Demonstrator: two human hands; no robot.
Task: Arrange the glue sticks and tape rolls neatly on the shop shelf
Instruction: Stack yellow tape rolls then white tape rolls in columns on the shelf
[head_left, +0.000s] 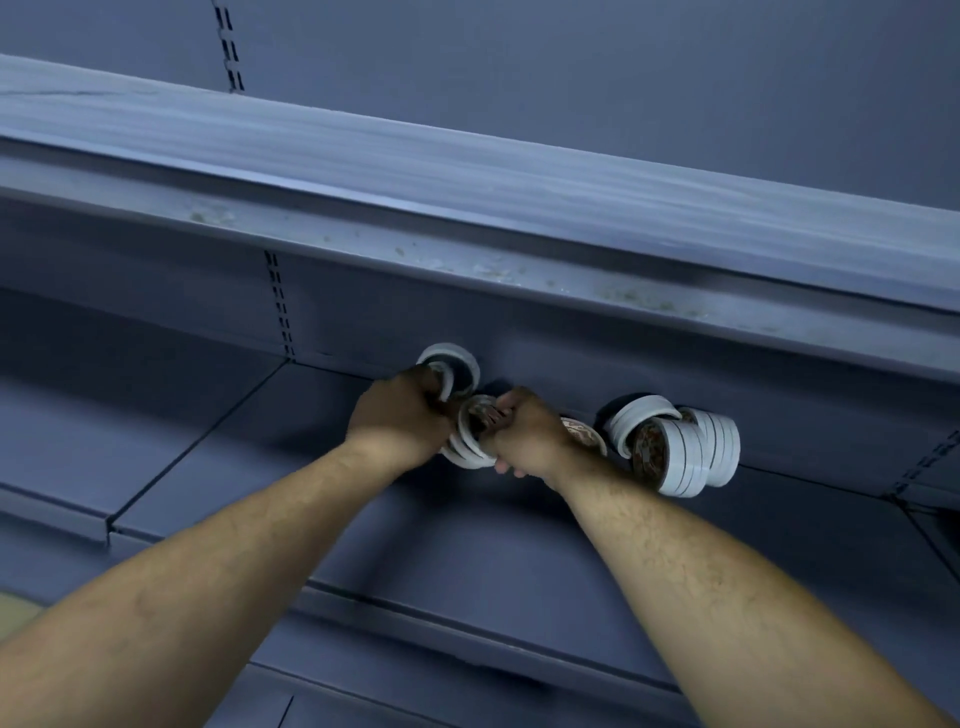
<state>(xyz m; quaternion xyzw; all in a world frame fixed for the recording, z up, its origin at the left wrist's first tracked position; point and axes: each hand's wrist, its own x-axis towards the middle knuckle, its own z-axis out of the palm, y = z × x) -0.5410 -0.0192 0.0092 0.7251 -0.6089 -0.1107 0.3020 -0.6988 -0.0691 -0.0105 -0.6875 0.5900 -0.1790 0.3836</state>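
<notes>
The fingers of the left hand (402, 415) are curled tightly around a small cluster of white ring-shaped tape rolls (467, 448). The fingers of the right hand (524, 431) close on the same cluster from the other side. Just behind the left hand, another white tape roll (451, 358) stands by the back wall. To the right, a bundle of white rolls with brown cores (675, 452) lies on the dark blue metal shelf (363, 519), under a pale upper shelf (467, 182).
</notes>
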